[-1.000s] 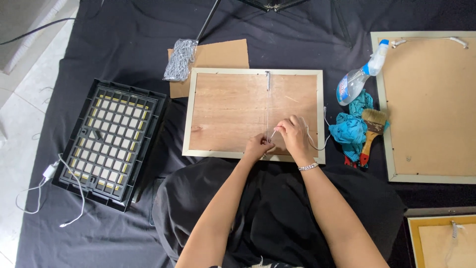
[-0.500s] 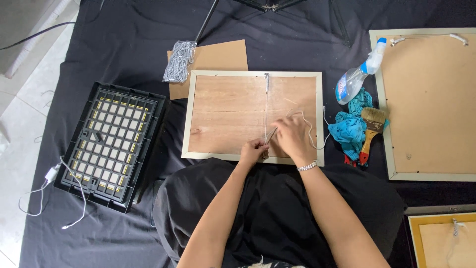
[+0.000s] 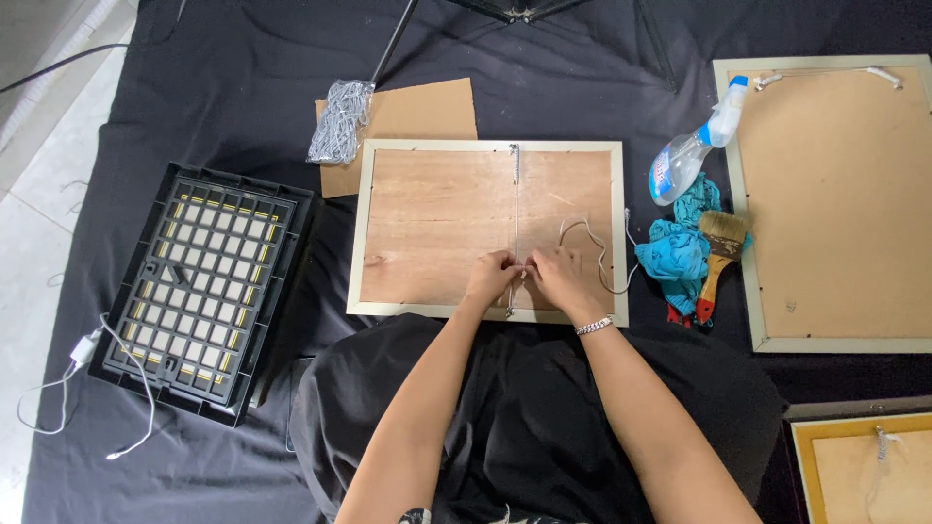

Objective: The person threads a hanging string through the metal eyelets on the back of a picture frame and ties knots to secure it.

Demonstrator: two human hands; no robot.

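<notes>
- A black cloth [image 3: 602,58] covers the floor; pale tiles [image 3: 39,194] show along its left edge.
- A picture frame [image 3: 488,229] lies back-up in the middle, its near edge just above the person's lap, with bare cloth between it and its neighbours on both sides.
- A thin cord [image 3: 516,209] runs down the backing from a top fitting to the near edge, and a loose loop curls off to the right side.
- The left hand [image 3: 493,277] and right hand [image 3: 561,281] meet low on the backing, fingertips pinched shut on the cord, almost touching each other.
- Left of the frame sits a black grid tray [image 3: 199,286], well apart, with a white cable [image 3: 87,378] trailing off its corner.
- Above the frame lie a cardboard sheet [image 3: 422,112] and a bag of hardware [image 3: 340,121].
- To the right, a spray bottle [image 3: 694,146], a blue rag [image 3: 680,247] and a paintbrush [image 3: 716,257] crowd the gap before a second frame [image 3: 835,204].
</notes>
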